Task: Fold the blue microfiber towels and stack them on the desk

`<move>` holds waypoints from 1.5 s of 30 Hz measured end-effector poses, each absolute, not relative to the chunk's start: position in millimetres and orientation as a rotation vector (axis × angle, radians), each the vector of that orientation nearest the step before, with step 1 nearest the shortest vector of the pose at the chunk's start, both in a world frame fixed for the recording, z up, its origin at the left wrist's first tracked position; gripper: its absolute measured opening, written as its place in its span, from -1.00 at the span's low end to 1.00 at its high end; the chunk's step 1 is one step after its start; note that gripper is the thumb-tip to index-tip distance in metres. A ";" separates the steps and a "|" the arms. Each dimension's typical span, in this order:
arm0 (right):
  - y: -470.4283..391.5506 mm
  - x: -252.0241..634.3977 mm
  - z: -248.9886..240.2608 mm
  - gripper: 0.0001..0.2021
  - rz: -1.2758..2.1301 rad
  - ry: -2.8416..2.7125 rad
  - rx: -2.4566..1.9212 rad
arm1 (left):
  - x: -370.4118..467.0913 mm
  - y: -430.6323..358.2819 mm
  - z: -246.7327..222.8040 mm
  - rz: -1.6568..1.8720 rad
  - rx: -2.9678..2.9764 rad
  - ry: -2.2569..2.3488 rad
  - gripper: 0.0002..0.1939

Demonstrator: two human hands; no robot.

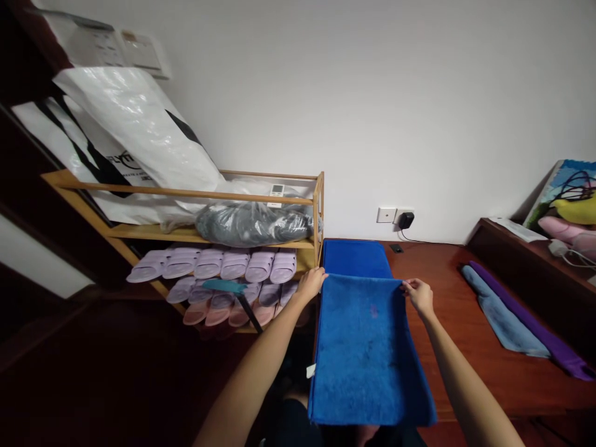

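Note:
A blue towel (363, 347) with a small white tag on its left edge is stretched between my hands. My left hand (311, 284) pinches its far left corner, close to the shelf's front post. At the far right corner, my right hand (419, 297) grips the same towel between thumb and fingers. The near end hangs down toward my lap, its right side curling. Just beyond it, a second piece of blue cloth (356, 257) lies flat on the reddish-brown wooden table (449, 310); whether the two are joined, I cannot tell.
Left stands a wooden rack (116, 231) holding several lilac slippers (235, 266), a plastic-wrapped grey bundle (256, 220) and a large white bag (139, 124). A light-blue cloth (507, 320) and a purple cloth (531, 326) lie on the table's right side. A black plug (406, 220) sits in the wall.

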State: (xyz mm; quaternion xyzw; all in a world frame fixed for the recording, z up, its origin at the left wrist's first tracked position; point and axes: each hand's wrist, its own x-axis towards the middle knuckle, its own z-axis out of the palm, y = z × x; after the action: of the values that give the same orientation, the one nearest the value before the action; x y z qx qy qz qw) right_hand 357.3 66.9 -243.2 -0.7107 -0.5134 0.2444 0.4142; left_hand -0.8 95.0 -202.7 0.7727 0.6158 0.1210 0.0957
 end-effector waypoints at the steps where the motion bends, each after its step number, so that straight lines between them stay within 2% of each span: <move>1: 68.5 357.7 -245.1 -0.76 0.604 -1.307 -1.801 | -0.6 96.1 -204.1 0.359 2.293 1.829 -0.77; 5: 72.9 350.9 -256.4 -0.68 0.556 -1.453 -1.831 | 11.0 91.7 -215.2 0.392 2.338 1.833 -0.72; 9: 63.2 329.9 -276.8 -0.48 0.512 -1.737 -1.752 | 33.6 72.5 -240.4 0.434 2.488 1.672 -0.58; 12: 47.4 318.4 -296.6 -0.47 0.468 -1.903 -1.717 | 40.7 56.9 -264.5 0.408 2.556 1.546 -0.49; 18: 30.3 318.3 -320.3 -0.44 0.098 -2.173 -1.849 | 33.2 38.2 -292.0 0.418 2.557 1.562 -0.44; 26: -2.7 315.6 -322.8 -0.43 -0.027 -2.206 -1.897 | 33.0 5.5 -295.3 0.458 2.583 1.578 -0.43; 39: -124.0 311.2 -324.0 -0.43 0.051 -2.180 -1.865 | 22.3 -114.5 -285.8 0.490 2.582 1.558 -0.41; 45: -143.4 319.8 -311.7 -0.46 0.046 -2.211 -1.779 | 14.6 -134.8 -281.5 0.498 2.587 1.479 -0.43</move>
State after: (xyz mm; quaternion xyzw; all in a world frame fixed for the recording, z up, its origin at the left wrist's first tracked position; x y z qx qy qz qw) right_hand 319.8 -143.4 -311.7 -0.6197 -0.7700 0.0161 0.1512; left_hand 14.6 -134.8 -281.5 0.8547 0.4886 0.1646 0.0602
